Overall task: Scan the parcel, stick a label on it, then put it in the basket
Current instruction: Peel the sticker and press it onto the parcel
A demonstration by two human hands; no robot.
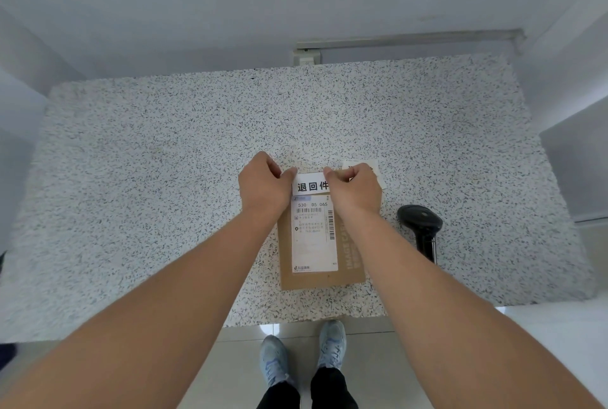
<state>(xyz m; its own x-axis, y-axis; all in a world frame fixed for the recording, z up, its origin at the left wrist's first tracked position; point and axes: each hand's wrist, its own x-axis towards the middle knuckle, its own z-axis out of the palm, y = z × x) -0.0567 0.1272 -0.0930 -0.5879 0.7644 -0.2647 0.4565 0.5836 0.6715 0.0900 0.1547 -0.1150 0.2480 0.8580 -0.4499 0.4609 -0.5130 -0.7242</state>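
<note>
A flat brown cardboard parcel (352, 264) lies on the speckled table (164, 162), with a white shipping slip (314, 237) on its top face. A white label (311, 185) with bold black characters sits at the parcel's far end, above the slip. My left hand (263, 186) pinches the label's left end and my right hand (353, 191) pinches its right end. Both hands rest over the parcel's far edge and hide it.
A black handheld scanner (421, 224) lies on the table just right of the parcel. More white label paper (375, 168) peeks out behind my right hand. A wall socket (307, 58) sits at the table's back edge. My feet stand at the near edge.
</note>
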